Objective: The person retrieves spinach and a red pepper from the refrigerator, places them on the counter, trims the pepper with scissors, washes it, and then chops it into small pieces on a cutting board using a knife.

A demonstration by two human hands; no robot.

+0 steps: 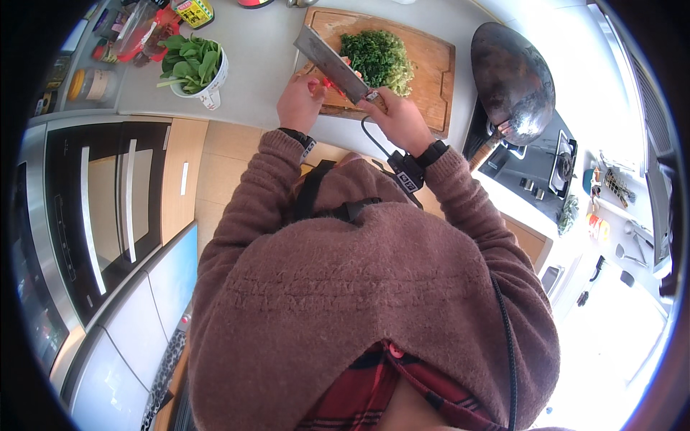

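My right hand (401,119) grips the handle of a cleaver (333,64). Its broad blade slants up to the left over a wooden cutting board (434,70). Left of the blade, my left hand (299,103) is at the board's near left edge, fingers curled by small red pieces (327,82) that look like chopped chili. Whether those fingers pinch a piece is hidden. Beyond the blade lies a heap of finely chopped greens (374,56), dark on the left and pale on the right. Part of the red pieces is covered by the blade.
A white cup-like container of leafy greens (191,64) stands left of the board. Farther left are a yellow-labelled bottle (194,12) and a yellow-lidded jar (94,84). To the right, a dark wok (509,75) is tipped beside the gas stove (531,172). A cable (372,134) hangs near my right wrist.
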